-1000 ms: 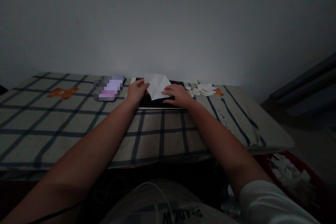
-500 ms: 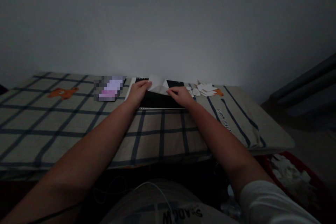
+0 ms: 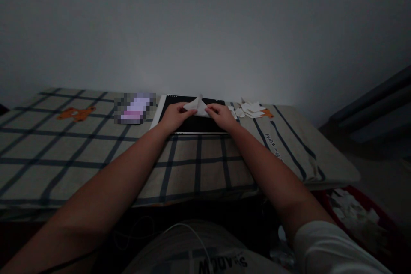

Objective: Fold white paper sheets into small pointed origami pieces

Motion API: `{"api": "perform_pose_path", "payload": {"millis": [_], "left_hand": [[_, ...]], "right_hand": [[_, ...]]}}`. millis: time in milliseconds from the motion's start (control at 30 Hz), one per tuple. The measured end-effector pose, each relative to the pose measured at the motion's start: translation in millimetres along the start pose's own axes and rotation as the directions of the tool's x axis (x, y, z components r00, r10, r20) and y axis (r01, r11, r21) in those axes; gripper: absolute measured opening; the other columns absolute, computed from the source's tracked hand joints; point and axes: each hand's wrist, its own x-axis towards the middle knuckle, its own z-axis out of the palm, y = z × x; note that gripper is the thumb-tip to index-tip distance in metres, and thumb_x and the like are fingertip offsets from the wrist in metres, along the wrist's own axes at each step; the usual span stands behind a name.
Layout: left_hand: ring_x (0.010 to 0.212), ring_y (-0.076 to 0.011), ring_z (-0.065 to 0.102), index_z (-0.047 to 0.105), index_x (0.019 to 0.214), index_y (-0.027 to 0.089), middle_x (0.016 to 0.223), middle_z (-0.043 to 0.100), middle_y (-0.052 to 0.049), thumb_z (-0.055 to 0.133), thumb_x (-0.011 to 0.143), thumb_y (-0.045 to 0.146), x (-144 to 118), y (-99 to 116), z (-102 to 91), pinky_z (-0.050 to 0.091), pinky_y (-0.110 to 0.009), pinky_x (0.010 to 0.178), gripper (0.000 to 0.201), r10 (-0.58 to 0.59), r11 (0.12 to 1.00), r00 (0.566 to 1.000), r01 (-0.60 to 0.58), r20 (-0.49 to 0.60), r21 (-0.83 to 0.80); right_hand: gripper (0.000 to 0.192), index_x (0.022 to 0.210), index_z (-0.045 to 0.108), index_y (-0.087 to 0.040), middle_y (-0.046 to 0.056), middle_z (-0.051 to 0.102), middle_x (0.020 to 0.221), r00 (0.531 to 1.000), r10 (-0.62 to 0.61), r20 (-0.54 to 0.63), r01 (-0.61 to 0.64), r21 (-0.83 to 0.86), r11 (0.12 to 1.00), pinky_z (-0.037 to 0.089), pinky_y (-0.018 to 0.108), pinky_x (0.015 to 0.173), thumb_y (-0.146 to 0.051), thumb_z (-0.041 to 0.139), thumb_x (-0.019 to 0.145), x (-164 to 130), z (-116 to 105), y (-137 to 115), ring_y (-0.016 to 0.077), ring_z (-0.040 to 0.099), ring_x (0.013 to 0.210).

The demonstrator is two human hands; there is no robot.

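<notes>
Near the frame's centre, the left hand (image 3: pixel 175 117) and right hand (image 3: pixel 223 115) pinch a white sheet (image 3: pixel 201 108) in a closed fingertip grip over a black board (image 3: pixel 195 126). It looks partly folded, not yet flat; right of centre, paper pieces (image 3: pixel 252 109) lie on the worktop (image 3: pixel 189 158).

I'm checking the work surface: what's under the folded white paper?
A white-edged black panel shows around the white paper, which the left hand and right hand hold. The part behind paper and hands is covered; anything there can't be seen.
</notes>
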Motion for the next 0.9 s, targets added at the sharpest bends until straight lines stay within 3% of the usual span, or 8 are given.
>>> {"api": "perform_pose_path", "payload": {"millis": [100,200,300,400,533,633,733,900], "left_hand": [[0.074,-0.0198,0.064,0.074,0.082,0.015,0.077,0.072,-0.004,0.077,0.069,0.053,0.0,2.1,-1.7,0.048,-0.031,0.07,0.041,-0.06,0.998,0.995,0.061,-0.074,0.009],[0.072,-0.0183,0.062,0.074,0.085,0.013,0.076,0.071,-0.004,0.081,0.067,0.051,-0.4,6.0,-2.8,0.047,-0.03,0.069,0.043,-0.114,0.989,0.984,0.099,-0.136,-0.111],[0.081,-0.02,0.066,0.075,0.094,0.013,0.088,0.074,-0.006,0.086,0.061,0.047,0.4,8.3,-3.3,0.05,-0.032,0.079,0.049,-0.162,0.933,0.982,0.119,-0.1,-0.34],[0.088,-0.0223,0.068,0.074,0.096,0.013,0.097,0.075,-0.009,0.09,0.056,0.043,1.5,8.9,-4.1,0.053,-0.035,0.085,0.053,-0.213,0.849,0.977,0.195,0.019,-0.491],[0.087,-0.0215,0.068,0.072,0.096,0.013,0.095,0.074,-0.009,0.091,0.054,0.041,1.3,9.2,-5.4,0.054,-0.034,0.082,0.053,-0.265,0.808,0.954,0.299,0.141,-0.508],[0.082,-0.0188,0.067,0.071,0.095,0.014,0.09,0.073,-0.006,0.089,0.057,0.039,1.2,8.3,-5.3,0.054,-0.033,0.079,0.049,-0.278,0.824,0.952,0.304,0.125,-0.478],[0.079,-0.0176,0.066,0.07,0.091,0.013,0.087,0.072,-0.005,0.086,0.06,0.039,1.7,6.8,-4.4,0.053,-0.032,0.077,0.043,-0.275,0.857,0.959,0.274,0.061,-0.437],[0.079,-0.0192,0.067,0.07,0.09,0.013,0.09,0.074,-0.008,0.082,0.064,0.038,2.0,7.0,-2.3,0.054,-0.029,0.07,0.038,-0.273,0.916,0.959,0.235,-0.077,-0.326]], "right_hand": [[0.032,0.1,0.077,-0.018,0.008,0.077,0.103,0.999,-0.045,-0.019,0.045,-0.004,0.999,0.05,0.035,0.088,-0.042,0.057,0.091,0.7,0.9,2.6,0.0222,0.068,0.094],[0.036,0.101,0.077,-0.019,0.009,0.077,0.107,0.994,-0.077,-0.08,0.079,0.022,0.997,0.05,0.038,0.093,-0.049,0.058,0.091,2.1,0.5,5.2,0.0233,0.068,0.1],[0.044,0.102,0.077,-0.022,0.009,0.076,0.106,0.979,-0.095,-0.178,0.105,0.045,0.993,0.05,0.039,0.097,-0.058,0.054,0.092,4.2,-2.5,6.0,0.023,0.067,0.102],[0.056,0.108,0.075,-0.022,0.01,0.073,0.113,0.969,-0.069,-0.237,0.093,0.092,0.991,0.047,0.04,0.102,-0.069,0.052,0.089,6.1,-7.5,5.1,0.023,0.065,0.109],[0.063,0.116,0.073,-0.021,0.01,0.069,0.126,1.0,0.023,-0.01,-0.021,0.211,0.977,0.042,0.04,0.109,-0.072,0.05,0.088,5.3,-12.8,1.6,0.0233,0.061,0.12],[0.059,0.102,0.075,-0.017,0.01,0.074,0.111,0.977,0.071,0.2,-0.12,0.243,0.963,0.046,0.039,0.101,-0.068,0.048,0.09,2.7,-11.5,-1.6,0.0233,0.064,0.108],[0.049,0.091,0.072,-0.016,0.008,0.073,0.096,0.961,0.108,0.254,-0.175,0.256,0.951,0.05,0.036,0.087,-0.061,0.053,0.089,0.4,-6.7,-5.5,0.0215,0.064,0.093],[0.036,0.092,0.07,-0.014,0.007,0.07,0.091,0.944,0.134,0.301,-0.216,0.256,0.942,0.047,0.03,0.073,-0.046,0.072,0.074,-0.8,-1.9,-10.8,0.0187,0.062,0.083]]}}
